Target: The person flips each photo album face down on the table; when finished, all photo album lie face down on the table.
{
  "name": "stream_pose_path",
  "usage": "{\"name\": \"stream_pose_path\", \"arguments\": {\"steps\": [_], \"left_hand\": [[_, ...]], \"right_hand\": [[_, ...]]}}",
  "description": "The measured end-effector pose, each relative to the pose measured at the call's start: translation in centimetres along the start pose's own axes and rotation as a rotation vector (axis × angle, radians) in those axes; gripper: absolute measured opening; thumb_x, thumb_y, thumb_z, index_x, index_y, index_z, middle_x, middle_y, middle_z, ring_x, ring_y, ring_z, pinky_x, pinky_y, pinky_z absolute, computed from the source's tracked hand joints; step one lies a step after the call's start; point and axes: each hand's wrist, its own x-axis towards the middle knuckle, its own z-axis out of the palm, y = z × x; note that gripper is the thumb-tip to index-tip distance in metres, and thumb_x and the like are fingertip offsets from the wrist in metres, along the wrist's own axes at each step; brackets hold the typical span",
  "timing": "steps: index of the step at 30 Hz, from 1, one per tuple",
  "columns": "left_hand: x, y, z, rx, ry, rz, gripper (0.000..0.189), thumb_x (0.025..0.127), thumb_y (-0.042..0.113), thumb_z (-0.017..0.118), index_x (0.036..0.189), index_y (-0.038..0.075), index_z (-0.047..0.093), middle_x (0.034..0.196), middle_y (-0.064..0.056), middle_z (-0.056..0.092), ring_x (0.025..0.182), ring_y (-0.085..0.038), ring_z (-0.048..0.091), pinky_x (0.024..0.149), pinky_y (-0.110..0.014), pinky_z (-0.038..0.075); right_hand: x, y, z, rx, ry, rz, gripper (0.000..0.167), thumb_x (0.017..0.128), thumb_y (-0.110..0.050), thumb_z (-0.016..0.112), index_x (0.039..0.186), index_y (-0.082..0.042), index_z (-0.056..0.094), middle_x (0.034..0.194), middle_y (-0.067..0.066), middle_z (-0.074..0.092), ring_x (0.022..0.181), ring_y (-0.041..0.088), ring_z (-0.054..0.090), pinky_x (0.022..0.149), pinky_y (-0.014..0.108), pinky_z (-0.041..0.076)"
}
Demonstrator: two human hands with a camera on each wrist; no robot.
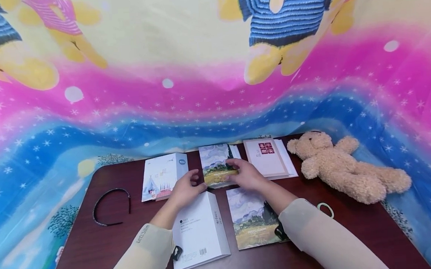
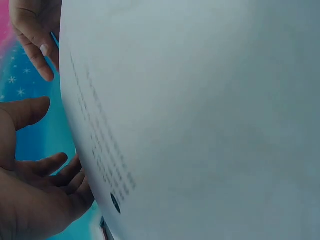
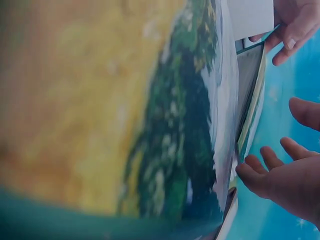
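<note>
An album with a painted landscape cover (image 1: 217, 164) lies at the back middle of the table in the head view. My left hand (image 1: 185, 190) hovers by its left side, palm inward, fingers apart. At its right side is my right hand (image 1: 247, 174), fingertips over the cover's right edge. Below my left hand stands a white book (image 1: 196, 231), back cover up and slightly tented; it fills most of the left wrist view. A second painted album (image 1: 251, 219), marked as a photo album, lies under my right forearm. Both wrist views show spread, relaxed fingers with nothing gripped.
A white book with a tent drawing (image 1: 161, 175) lies at the back left, and a pale pink book with red stamps (image 1: 266, 158) at the back right. A teddy bear (image 1: 347, 165) lies along the right edge, near a light green ring (image 1: 325, 210). A dark headband (image 1: 96, 210) rests at left.
</note>
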Motion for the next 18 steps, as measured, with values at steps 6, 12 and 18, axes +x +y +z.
{"name": "stream_pose_path", "arguments": {"steps": [6,12,18], "left_hand": [[0.6,0.3,0.7,-0.025,-0.018,-0.026,0.073,0.093,0.025,0.076,0.154,0.001,0.044,0.14,-0.019,0.061,0.123,-0.035,0.063,0.102,-0.05,0.052],[1.0,0.8,1.3,-0.011,-0.032,-0.041,0.075,0.092,0.027,0.076,0.154,-0.001,0.045,0.137,-0.019,0.064,0.121,-0.035,0.063,0.102,-0.05,0.051],[1.2,1.1,1.6,0.007,-0.044,-0.054,0.074,0.093,0.027,0.076,0.154,0.001,0.045,0.131,-0.017,0.067,0.12,-0.035,0.063,0.102,-0.051,0.05]], "right_hand": [[-0.3,0.6,-1.2,-0.033,-0.028,0.037,0.072,0.094,-0.021,0.076,0.158,-0.011,0.044,0.159,0.019,0.043,0.144,0.043,0.041,0.116,0.06,0.035],[-0.4,1.1,-1.9,-0.014,-0.095,0.071,0.076,0.095,-0.02,0.074,0.16,-0.006,0.037,0.158,0.026,0.041,0.146,0.045,0.038,0.117,0.059,0.033],[-0.3,1.5,-2.1,0.013,-0.12,0.093,0.076,0.096,-0.02,0.074,0.16,-0.004,0.036,0.159,0.025,0.04,0.147,0.043,0.037,0.117,0.056,0.034]]}}
